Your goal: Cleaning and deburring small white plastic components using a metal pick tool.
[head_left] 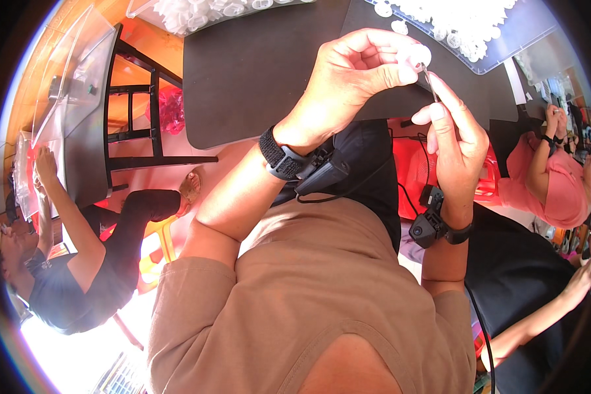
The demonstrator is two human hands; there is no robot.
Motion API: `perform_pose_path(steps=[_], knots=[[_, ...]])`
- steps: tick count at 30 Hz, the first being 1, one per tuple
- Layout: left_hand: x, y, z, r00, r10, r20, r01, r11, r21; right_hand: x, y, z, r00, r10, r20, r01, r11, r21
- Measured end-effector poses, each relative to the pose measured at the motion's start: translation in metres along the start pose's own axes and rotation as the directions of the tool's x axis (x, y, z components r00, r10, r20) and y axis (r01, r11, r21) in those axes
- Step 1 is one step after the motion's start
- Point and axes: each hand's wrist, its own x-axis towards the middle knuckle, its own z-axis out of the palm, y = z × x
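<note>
Above the table, my left hand [348,82] pinches a small white plastic piece [419,54] between thumb and fingers. The piece looks round and is washed out by bright light. From the right, my right hand [456,134] grips a thin metal tool [430,80], its fingers closed along the shaft. The tool's tip meets the lower edge of the white piece. Whether it is a pick, a blade or tweezers, I cannot tell.
The dark table [256,85] lies under my hands. A clear bin [482,65] of white plastic pieces stands at the far right, another heap of white pieces [203,10] at the far left. Co-workers sit on both sides. Cables run from the wrist cameras [427,226].
</note>
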Motion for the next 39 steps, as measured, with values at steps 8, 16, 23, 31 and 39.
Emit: perform_pose_path(steps=[8, 16, 23, 31, 39], knots=[[-0.0029, 0.0035, 0.0027, 0.999, -0.034, -0.007, 0.034, 0.999, -0.037, -0.0031, -0.0017, 0.0029, 1.000, 0.029, 0.011, -0.030, 0.996, 0.082], [-0.0038, 0.0028, 0.0027, 0.999, -0.045, 0.010, 0.046, 0.994, -0.103, -0.0046, -0.0039, 0.0049, 0.997, 0.068, 0.029, -0.072, 0.980, 0.187], [-0.0048, 0.0052, 0.0035, 0.996, -0.084, 0.020, 0.086, 0.985, -0.150, -0.0034, -0.0025, 0.0025, 0.991, 0.098, 0.093, -0.121, 0.950, 0.289], [-0.0040, 0.0029, 0.0031, 0.996, -0.071, 0.054, 0.078, 0.987, -0.143, -0.0030, -0.0055, -0.0010, 0.987, 0.121, 0.109, -0.151, 0.929, 0.338], [-0.0028, 0.0048, 0.0034, 0.999, -0.031, 0.027, 0.034, 0.995, -0.093, -0.0043, -0.0092, -0.0039, 0.977, 0.152, 0.148, -0.191, 0.933, 0.306]])
